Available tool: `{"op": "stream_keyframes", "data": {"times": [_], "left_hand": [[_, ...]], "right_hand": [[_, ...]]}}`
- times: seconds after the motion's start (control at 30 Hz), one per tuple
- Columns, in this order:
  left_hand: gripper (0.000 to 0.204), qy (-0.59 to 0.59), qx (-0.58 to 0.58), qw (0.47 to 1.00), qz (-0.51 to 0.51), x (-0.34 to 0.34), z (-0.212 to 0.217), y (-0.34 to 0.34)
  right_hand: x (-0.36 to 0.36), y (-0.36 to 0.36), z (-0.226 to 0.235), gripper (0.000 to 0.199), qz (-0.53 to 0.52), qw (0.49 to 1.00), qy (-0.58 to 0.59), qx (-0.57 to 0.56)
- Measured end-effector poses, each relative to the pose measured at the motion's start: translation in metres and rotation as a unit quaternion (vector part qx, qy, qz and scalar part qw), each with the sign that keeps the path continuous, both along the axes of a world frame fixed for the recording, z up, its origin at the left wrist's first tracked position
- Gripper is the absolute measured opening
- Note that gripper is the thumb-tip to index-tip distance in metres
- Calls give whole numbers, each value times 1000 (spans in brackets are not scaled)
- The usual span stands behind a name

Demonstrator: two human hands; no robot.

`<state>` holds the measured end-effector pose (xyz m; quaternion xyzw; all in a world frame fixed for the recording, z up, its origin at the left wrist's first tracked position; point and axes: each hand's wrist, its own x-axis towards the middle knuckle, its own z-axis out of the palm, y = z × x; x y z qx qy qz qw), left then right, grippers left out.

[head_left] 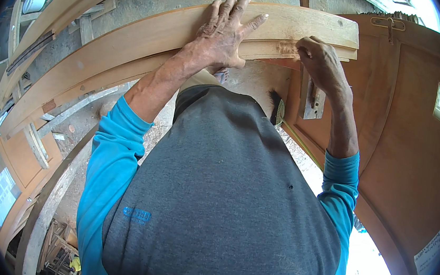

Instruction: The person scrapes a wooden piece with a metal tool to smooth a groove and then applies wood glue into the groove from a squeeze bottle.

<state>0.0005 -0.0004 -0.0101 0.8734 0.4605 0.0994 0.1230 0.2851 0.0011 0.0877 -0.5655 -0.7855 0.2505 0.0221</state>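
A long pale wooden beam (305, 25) with a stepped edge runs across in front of me. My left hand (224, 32) rests on it, fingers spread and thumb apart. Close to the beam's right end, my right hand (320, 62) is closed, its fingertips curled at the near edge. A rough reddish-brown patch (285, 49) marks the wood just left of those fingers. Whatever the right fingers may hold is hidden. Below that wrist hangs a narrow greyish piece with a metal fitting (316, 100), partly covered by the hand.
Brown wooden panels (364, 93) stand to the right. A dark-bristled brush (278, 108) is beside my body. Another long board (68, 9), a white bucket (34, 3) and a panelled door (27, 158) are at left. Wood scraps (58, 246) lie lower left.
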Motion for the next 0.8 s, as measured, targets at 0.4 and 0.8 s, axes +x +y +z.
{"op": "stream_keyframes", "data": {"times": [0.4,0.8], "left_hand": [[130,0,-3,1000,-1,0,-2,-1],[132,-10,-19,1000,-1,-2,0,2]], "right_hand": [[6,-4,-5,21,-14,1000,7,-2],[23,26,27,29,-90,993,-9,77]]}}
